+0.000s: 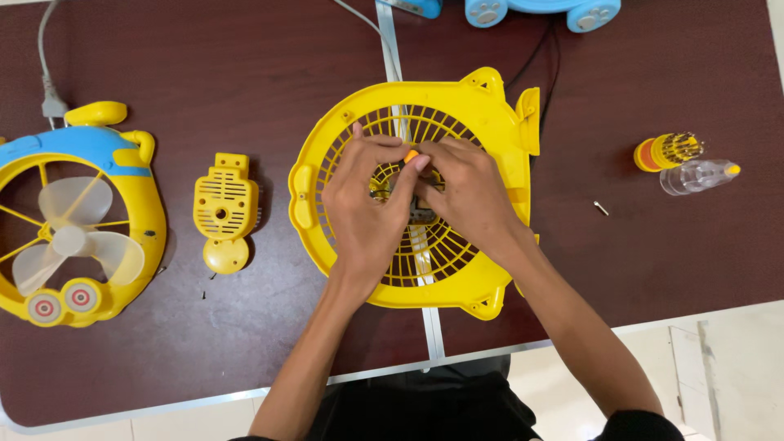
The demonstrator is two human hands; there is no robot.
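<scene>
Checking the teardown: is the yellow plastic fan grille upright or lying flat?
Lying flat: the yellow plastic fan grille rests face-down on the dark table.

Motor cover left of fan grille

Yellow plastic fan grille lies flat on the tabletop, round ribbed face up, tabs at its corners. At its hub sits a small dark part, mostly hidden under my fingers. A small orange piece shows between my fingertips above the hub.

Yellow fan grille; dark maroon table; yellow vented cover; yellow-and-blue fan with translucent white blades.
</scene>
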